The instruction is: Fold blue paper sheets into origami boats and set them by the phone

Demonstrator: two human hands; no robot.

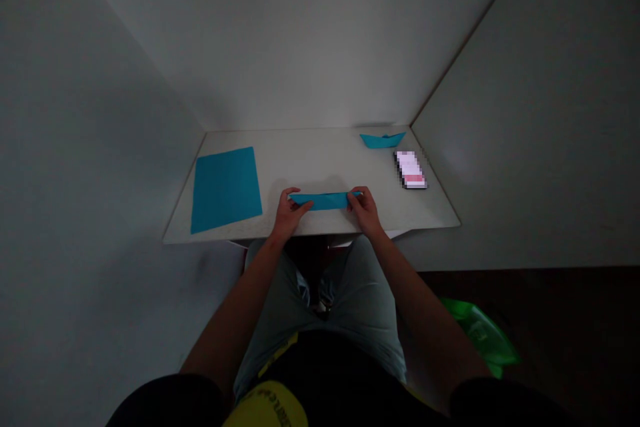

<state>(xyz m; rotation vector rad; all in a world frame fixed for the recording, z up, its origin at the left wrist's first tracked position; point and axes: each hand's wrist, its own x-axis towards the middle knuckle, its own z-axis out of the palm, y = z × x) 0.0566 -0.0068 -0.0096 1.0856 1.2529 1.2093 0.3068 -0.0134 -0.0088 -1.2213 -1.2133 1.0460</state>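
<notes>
Between my two hands, just above the front part of the table, is a long, narrow piece of folded blue paper (329, 201). My left hand (290, 213) pinches its left end, thumb on the near side. At the other end, my right hand (366, 209) grips the paper between thumb and fingers. A blue paper boat (383, 141) stands at the back right of the table. Over on the left lies a flat blue sheet of paper (226, 189).
The white table (305, 153) fits between walls at the back and both sides. A phone (411, 169) with a lit, blurred screen lies at its right. Down on the dark floor at the right is a green plastic bag (480, 333).
</notes>
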